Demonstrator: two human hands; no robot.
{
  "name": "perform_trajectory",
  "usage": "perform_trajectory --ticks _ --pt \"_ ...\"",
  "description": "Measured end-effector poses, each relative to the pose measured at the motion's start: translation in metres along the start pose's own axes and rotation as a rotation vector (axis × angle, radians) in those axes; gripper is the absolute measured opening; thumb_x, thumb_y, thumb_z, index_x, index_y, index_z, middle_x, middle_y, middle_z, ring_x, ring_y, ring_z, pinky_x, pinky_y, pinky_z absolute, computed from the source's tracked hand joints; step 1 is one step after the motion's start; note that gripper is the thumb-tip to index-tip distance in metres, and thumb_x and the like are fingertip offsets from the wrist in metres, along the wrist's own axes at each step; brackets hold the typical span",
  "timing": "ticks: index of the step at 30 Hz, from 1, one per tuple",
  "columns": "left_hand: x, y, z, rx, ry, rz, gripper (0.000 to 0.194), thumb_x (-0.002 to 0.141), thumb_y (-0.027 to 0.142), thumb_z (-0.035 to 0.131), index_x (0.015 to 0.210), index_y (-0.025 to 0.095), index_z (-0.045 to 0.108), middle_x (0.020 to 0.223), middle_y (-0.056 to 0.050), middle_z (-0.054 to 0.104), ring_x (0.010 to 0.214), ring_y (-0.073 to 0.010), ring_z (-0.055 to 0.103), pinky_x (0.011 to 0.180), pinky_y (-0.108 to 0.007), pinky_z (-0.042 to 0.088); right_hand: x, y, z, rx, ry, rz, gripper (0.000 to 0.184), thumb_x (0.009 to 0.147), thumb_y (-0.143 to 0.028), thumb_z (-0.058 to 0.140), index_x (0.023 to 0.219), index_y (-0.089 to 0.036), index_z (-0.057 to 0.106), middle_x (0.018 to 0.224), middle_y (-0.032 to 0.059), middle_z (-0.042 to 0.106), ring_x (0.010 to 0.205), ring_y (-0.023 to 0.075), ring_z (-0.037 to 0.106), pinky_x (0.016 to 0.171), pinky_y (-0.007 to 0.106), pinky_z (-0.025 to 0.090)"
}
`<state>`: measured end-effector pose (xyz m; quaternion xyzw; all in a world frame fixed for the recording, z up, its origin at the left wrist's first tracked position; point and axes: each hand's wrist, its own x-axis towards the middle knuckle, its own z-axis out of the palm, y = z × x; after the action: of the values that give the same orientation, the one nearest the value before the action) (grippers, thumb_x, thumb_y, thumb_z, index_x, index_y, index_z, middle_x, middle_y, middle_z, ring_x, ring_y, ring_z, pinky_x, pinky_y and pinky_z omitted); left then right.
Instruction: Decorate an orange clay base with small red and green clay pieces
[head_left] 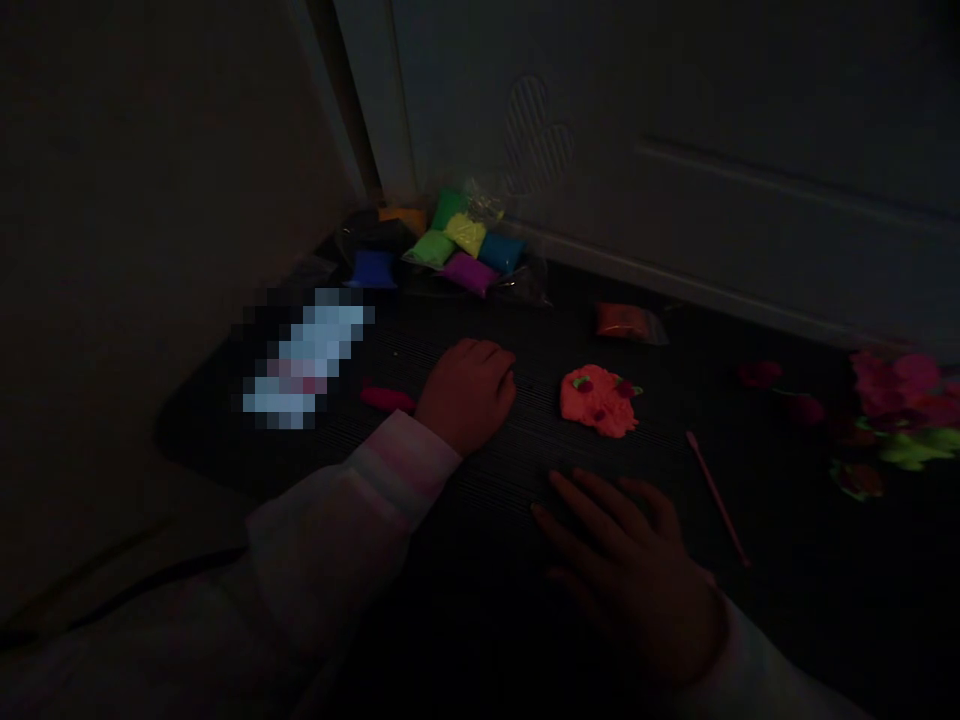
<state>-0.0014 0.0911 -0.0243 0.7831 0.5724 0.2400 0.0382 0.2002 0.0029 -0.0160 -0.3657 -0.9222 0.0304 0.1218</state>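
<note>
My left hand (466,398) rests on the dark table with its fingers curled under, so whatever they hold, if anything, is hidden. Just left of its wrist lies a dark pink piece of clay (387,397). My right hand (630,570) is lower down, palm toward the table, fingers spread and nothing in them. Between and beyond both hands sits a flattened coral clay piece (592,402) with small dark red and green bits on top. A thin pink modelling stick (718,500) lies to the right of my right hand's fingers.
Several bagged clay packs (469,272) in different colours are heaped at the back. An orange pack (624,322) lies apart. Clay flowers (904,390) stand at the right. A bright pixelated screen (315,345) is at the left. A pale wall (600,190) borders the back; light is dim.
</note>
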Motion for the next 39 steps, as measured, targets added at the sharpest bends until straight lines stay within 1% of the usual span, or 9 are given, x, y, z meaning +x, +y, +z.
perform_trajectory --ticks 8,11,14,18,21,24,30,34,39 --pt "0.0 0.0 0.001 -0.016 0.007 -0.004 0.022 0.079 0.016 0.046 0.096 0.01 0.06 0.092 -0.01 0.062 0.089 -0.0204 0.054 0.081 -0.035 0.045 0.001 0.005 -0.01 0.182 0.065 0.019 0.032 0.084 -0.022 0.044 0.114 -0.022 0.054 0.117 0.0084 0.058 0.105 0.0214 0.051 0.085 0.04 0.035" --pt "0.0 0.002 -0.001 -0.06 0.078 -0.01 0.027 0.079 0.017 0.048 0.102 0.01 0.059 0.1 -0.011 0.06 0.095 -0.0213 0.052 0.084 -0.037 0.044 0.0 0.01 -0.018 0.456 0.018 0.121 0.035 0.085 -0.023 0.043 0.119 -0.025 0.049 0.12 0.0067 0.055 0.108 0.0196 0.051 0.086 0.037 0.041" --pt "-0.001 0.008 -0.009 -0.278 0.144 -0.028 0.022 0.077 0.018 0.053 0.097 0.013 0.062 0.101 -0.01 0.06 0.098 -0.0198 0.053 0.087 -0.037 0.043 0.002 0.012 -0.024 0.867 0.009 0.271 0.033 0.088 -0.028 0.037 0.119 -0.029 0.049 0.115 0.0047 0.057 0.101 0.0165 0.056 0.081 0.031 0.048" --pt "-0.005 0.022 -0.027 -0.867 -0.14 -0.049 0.012 0.073 0.018 0.061 0.083 0.021 0.067 0.095 -0.003 0.064 0.088 -0.0146 0.06 0.082 -0.03 0.048 0.01 0.012 -0.025 1.152 0.071 0.334 0.033 0.09 -0.033 0.03 0.113 -0.03 0.052 0.109 0.0046 0.058 0.092 0.0165 0.06 0.076 0.032 0.051" --pt "-0.007 0.027 -0.035 -1.118 -0.324 -0.029 0.015 0.07 0.014 0.063 0.081 0.023 0.068 0.094 -0.001 0.066 0.087 -0.014 0.061 0.08 -0.028 0.049 0.013 0.011 -0.024 1.182 0.103 0.313 0.034 0.09 -0.028 0.026 0.114 -0.031 0.05 0.109 0.0038 0.058 0.091 0.0153 0.06 0.074 0.031 0.051" --pt "-0.009 0.028 -0.035 -1.173 -0.373 -0.041 0.017 0.069 0.013 0.064 0.08 0.025 0.069 0.093 -0.001 0.067 0.086 -0.0148 0.062 0.079 -0.029 0.049 0.014 0.011 -0.023 1.171 0.108 0.309 0.036 0.09 -0.025 0.025 0.116 -0.033 0.048 0.108 0.0025 0.057 0.092 0.0145 0.059 0.076 0.031 0.05" --pt "-0.011 0.029 -0.03 -1.198 -0.298 -0.055 0.014 0.067 0.012 0.066 0.075 0.023 0.069 0.085 0.0 0.067 0.082 -0.0136 0.061 0.078 -0.029 0.049 0.011 0.013 -0.023 1.106 0.044 0.34 0.036 0.09 -0.031 0.026 0.119 -0.029 0.048 0.105 0.0048 0.058 0.095 0.0173 0.058 0.08 0.034 0.048" --pt "-0.012 0.03 -0.028 -1.191 -0.236 -0.025 0.012 0.067 0.011 0.065 0.074 0.021 0.067 0.081 0.0 0.066 0.081 -0.0123 0.06 0.078 -0.027 0.048 0.011 0.014 -0.024 1.136 0.081 0.364 0.033 0.089 -0.032 0.033 0.117 -0.031 0.049 0.102 0.003 0.06 0.098 0.0172 0.057 0.082 0.034 0.048" --pt "-0.012 0.029 -0.031 -1.145 -0.251 -0.046 0.008 0.068 0.013 0.065 0.073 0.02 0.066 0.083 -0.001 0.066 0.082 -0.0138 0.061 0.077 -0.029 0.048 0.011 0.012 -0.023 1.0 0.107 0.39 0.038 0.09 -0.026 0.029 0.127 -0.028 0.036 0.108 0.0052 0.061 0.094 0.0163 0.06 0.074 0.031 0.051"
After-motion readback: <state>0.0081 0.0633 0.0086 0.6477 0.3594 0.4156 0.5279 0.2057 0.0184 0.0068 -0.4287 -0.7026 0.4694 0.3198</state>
